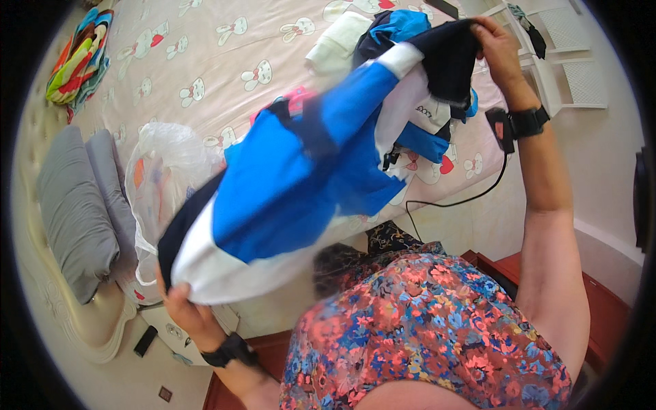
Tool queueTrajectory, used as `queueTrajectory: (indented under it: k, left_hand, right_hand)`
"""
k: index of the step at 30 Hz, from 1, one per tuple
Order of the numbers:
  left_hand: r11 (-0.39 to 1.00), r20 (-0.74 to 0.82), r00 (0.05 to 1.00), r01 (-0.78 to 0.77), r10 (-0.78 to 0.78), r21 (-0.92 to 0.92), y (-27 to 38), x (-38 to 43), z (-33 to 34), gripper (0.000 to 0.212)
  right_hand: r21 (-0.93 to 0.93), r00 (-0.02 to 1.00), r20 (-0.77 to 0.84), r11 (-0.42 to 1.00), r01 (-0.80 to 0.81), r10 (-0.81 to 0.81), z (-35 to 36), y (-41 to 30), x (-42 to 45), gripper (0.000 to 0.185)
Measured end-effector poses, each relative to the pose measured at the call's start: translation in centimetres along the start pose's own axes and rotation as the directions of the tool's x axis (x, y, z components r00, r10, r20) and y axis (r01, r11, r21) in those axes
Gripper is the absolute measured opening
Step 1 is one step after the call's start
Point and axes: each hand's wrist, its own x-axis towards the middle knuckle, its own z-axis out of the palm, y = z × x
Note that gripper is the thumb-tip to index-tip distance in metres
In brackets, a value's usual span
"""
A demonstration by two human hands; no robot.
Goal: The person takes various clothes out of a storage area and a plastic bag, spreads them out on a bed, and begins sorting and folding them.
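A blue, white and black garment (271,174) is stretched in the air between my two hands, slanting from lower left to upper right. My left hand (187,310) grips its white and black edge at the lower left. At the upper right, my right hand (496,48) pinches a black part of the cloth. The garment is blurred in places, and it hides part of the bed behind it. Beneath and beyond it lie other clothes, among them a folded white cloth (338,43) and a blue and dark garment (402,25).
The bed has a pink sheet (215,66) with rabbit prints. On the left are a clear plastic bag (169,159), grey pillows (77,215) and a multicoloured cloth (82,61). White shelves (566,66) stand at the right. A black cable (476,197) hangs from my right wrist device.
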Motion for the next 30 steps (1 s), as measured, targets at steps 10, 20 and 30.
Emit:
queueTrajectory:
  k: [10, 20, 30]
  left_hand:
    - [0.985, -0.017, 0.987, 0.162, -0.161, 0.064, -10.2, 11.3, 0.6, 0.045]
    - [0.692, -0.241, 0.729, 0.685, -0.641, 0.228, -21.4, 8.5, 3.1, 0.027]
    - [0.872, -0.1, 0.871, 0.487, -0.481, 0.052, -20.7, 9.7, 3.2, 0.023]
  right_hand:
    - [0.115, 0.973, 0.128, 0.972, -0.206, 0.191, 3.3, 5.9, -6.2, 0.021]
    - [0.229, 0.545, 0.202, 0.502, -0.834, 0.814, 12.9, 13.4, -19.4, 0.031]
    - [0.528, 0.688, 0.246, 0.501, -0.686, 0.682, 14.3, 10.8, -15.0, 0.007]
